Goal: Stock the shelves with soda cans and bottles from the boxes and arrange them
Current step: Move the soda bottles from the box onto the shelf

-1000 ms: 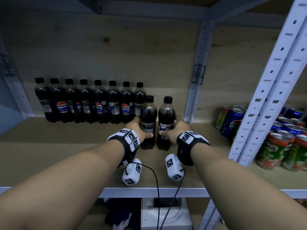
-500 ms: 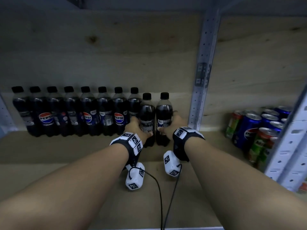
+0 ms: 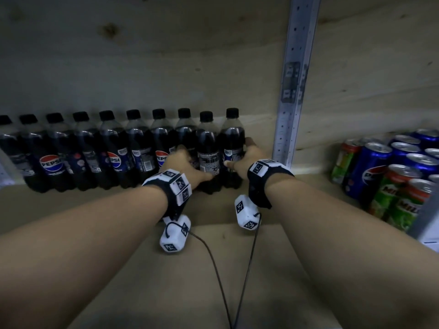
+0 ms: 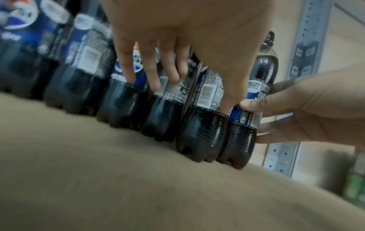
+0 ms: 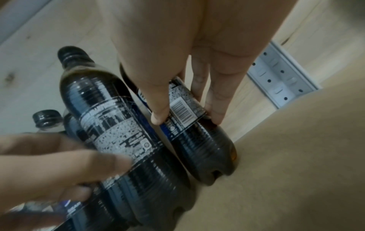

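Observation:
A row of dark Pepsi bottles (image 3: 95,150) stands along the back of the wooden shelf (image 3: 118,269). At its right end stand two more bottles, side by side and upright on the board. My left hand (image 3: 192,162) grips the left bottle (image 3: 207,148) with the thumb in front and the fingers behind; in the left wrist view this bottle (image 4: 203,128) shows a barcode. My right hand (image 3: 241,155) grips the right bottle (image 3: 234,143), and the right wrist view shows my thumb and fingers around that bottle (image 5: 197,140). The two held bottles touch each other.
A perforated metal upright (image 3: 292,91) stands just right of the held bottles. Beyond it, blue Pepsi cans (image 3: 370,167) and green Milo cans (image 3: 399,198) fill the neighbouring bay. A wooden back wall (image 3: 166,55) closes the shelf. The shelf board in front of the bottles is bare.
Both hands have pushed their bottles back over the shelf, from in front of the row to its right end. The head view has come closer.

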